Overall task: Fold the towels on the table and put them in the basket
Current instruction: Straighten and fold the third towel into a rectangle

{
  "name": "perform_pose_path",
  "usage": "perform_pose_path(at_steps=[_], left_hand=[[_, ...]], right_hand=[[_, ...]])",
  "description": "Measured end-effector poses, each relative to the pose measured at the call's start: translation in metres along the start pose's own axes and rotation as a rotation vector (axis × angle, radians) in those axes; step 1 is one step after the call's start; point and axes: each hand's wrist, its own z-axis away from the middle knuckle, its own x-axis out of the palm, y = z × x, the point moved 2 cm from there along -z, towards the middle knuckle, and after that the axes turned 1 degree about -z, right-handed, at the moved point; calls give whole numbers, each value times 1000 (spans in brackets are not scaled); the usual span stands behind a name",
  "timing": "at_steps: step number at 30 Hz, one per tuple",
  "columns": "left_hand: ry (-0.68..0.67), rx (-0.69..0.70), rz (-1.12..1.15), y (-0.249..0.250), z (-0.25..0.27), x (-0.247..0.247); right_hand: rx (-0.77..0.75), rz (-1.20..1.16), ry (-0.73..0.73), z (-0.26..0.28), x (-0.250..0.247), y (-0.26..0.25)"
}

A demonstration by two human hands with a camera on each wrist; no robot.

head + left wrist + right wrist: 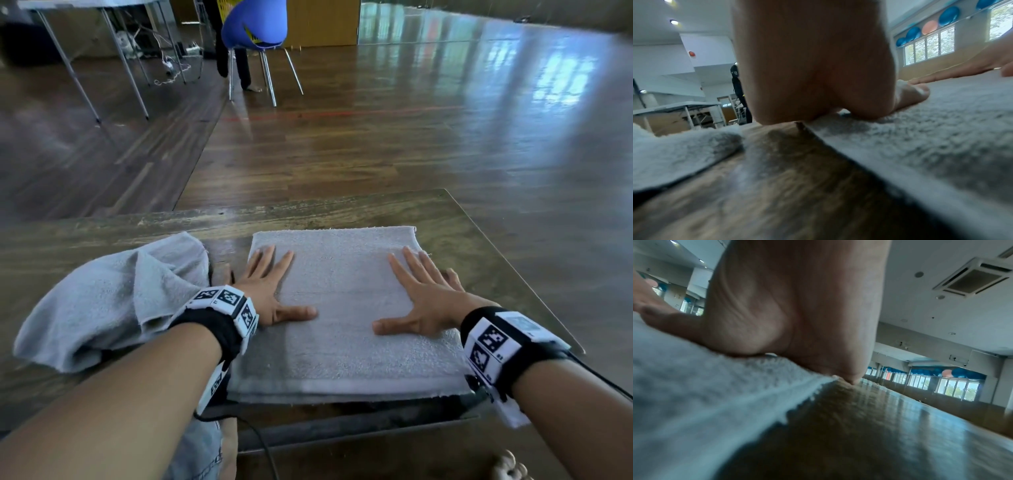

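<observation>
A grey towel lies folded flat on the wooden table, square to its front edge. My left hand presses flat on the towel's left side, fingers spread and straight. My right hand presses flat on its right side the same way. In the left wrist view the left palm rests at the towel's left edge. In the right wrist view the right palm sits on the towel's right edge. A second grey towel lies crumpled on the table to the left. No basket is in view.
The table's right edge runs close to my right hand. Beyond the table is bare wooden floor, with a blue chair and a person's legs far back. A folding table stands at the far left.
</observation>
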Motion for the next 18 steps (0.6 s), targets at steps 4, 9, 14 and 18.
perform_pose_path(at_steps=[4, 9, 14, 18], left_hand=[[80, 55, 14, 6, 22, -5], [247, 459, 146, 43, 69, 6], [68, 413, -73, 56, 80, 59], [80, 382, -115, 55, 71, 57]], right_hand=[[-25, 16, 107, 18, 0, -6], [-307, -81, 277, 68, 6, -14], [-339, 108, 102, 90, 42, -3], [-295, 176, 42, 76, 37, 1]])
